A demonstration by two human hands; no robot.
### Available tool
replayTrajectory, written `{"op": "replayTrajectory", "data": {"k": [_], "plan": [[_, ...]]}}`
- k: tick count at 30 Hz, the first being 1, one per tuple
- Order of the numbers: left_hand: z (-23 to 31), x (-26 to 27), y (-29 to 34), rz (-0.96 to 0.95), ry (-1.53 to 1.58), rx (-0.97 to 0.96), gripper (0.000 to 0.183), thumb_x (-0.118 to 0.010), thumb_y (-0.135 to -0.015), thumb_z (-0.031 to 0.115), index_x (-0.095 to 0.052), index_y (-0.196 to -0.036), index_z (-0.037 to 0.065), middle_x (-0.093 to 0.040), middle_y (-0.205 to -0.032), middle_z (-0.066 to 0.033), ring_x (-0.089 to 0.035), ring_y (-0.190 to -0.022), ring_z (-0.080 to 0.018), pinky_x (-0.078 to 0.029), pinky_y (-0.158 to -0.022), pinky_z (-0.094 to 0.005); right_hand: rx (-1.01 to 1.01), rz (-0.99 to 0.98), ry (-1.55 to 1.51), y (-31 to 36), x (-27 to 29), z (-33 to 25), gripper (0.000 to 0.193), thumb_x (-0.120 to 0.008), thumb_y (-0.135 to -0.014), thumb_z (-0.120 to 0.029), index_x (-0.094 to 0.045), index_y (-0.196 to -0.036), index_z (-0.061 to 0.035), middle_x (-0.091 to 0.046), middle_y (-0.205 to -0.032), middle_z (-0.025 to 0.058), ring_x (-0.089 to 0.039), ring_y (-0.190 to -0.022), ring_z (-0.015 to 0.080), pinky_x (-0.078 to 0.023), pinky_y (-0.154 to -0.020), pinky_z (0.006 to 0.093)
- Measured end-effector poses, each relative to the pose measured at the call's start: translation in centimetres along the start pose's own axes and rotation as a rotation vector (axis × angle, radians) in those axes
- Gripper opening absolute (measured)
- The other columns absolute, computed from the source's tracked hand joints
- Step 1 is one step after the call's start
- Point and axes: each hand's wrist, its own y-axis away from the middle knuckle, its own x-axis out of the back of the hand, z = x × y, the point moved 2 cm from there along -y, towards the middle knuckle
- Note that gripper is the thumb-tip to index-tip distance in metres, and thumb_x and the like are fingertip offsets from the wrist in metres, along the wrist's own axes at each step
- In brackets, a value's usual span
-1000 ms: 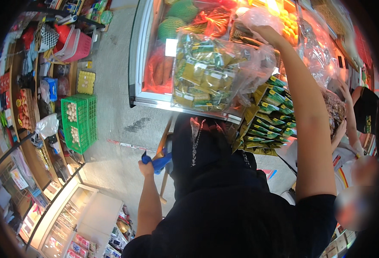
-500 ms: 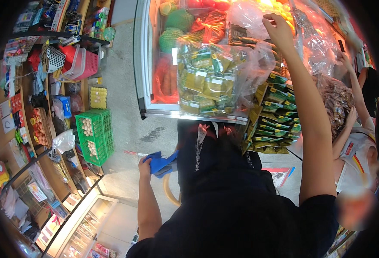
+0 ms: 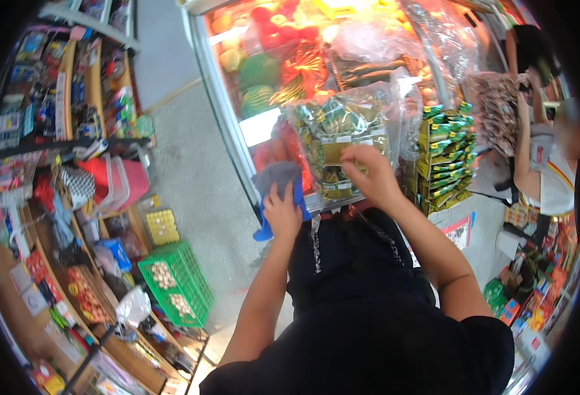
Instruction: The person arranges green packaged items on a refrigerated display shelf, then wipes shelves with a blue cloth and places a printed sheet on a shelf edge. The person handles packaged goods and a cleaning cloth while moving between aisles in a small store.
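My left hand (image 3: pixel 283 212) holds a blue and grey cloth (image 3: pixel 278 176) against the near left corner of a glass-topped display case (image 3: pixel 227 122), fingers spread over it. Just right of it lies a large clear plastic bag of green packets (image 3: pixel 339 141) on the case. Over that bag's near part is my right hand (image 3: pixel 373 176), fingers loosely bent and thumb apart, with nothing visible in it. Whether it touches the bag I cannot tell. A hanging bunch of green packets (image 3: pixel 444 158) is right of my right hand.
Red and green produce nets (image 3: pixel 261 74) fill the case. At left stand a green crate of eggs (image 3: pixel 194 286), pink baskets (image 3: pixel 132 181) and packed shelves. On the right, a person in a white top (image 3: pixel 543 164) is beside a bag of brown goods (image 3: pixel 494 108).
My left hand has brought the cloth up and right from beside my leg onto the case corner. The right hand has drawn back from the far bags to above the near bag.
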Motion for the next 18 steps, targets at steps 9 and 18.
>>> {"op": "replayTrajectory", "data": {"k": [9, 18], "plan": [[-3.3, -1.8, 1.4, -0.079, 0.114, -0.162, 0.029, -0.067, -0.071, 0.012, -0.063, -0.100, 0.010, -0.057, -0.104, -0.0114, -0.057, -0.094, -0.0339, -0.048, -0.077, -0.0451, -0.262, -0.057, -0.027, 8.2, -2.1, 2.1, 0.013, -0.064, -0.083, -0.011, -0.066, -0.091, -0.0009, -0.065, -0.092, 0.0142, -0.062, -0.091, 0.0337, -0.050, -0.080, 0.0396], [-4.8, 2.1, 0.6, -0.464, 0.857, 0.232, 0.022, -0.061, -0.076, 0.008, -0.062, -0.098, 0.004, -0.062, -0.083, -0.0102, -0.059, -0.079, -0.0178, -0.047, -0.074, -0.0299, -0.428, -0.232, -0.152, 11.8, -2.1, 3.8, 0.018, -0.063, -0.085, -0.018, -0.068, -0.094, -0.0022, -0.064, -0.091, 0.0147, -0.065, -0.086, 0.0305, -0.051, -0.076, 0.0386]]}}
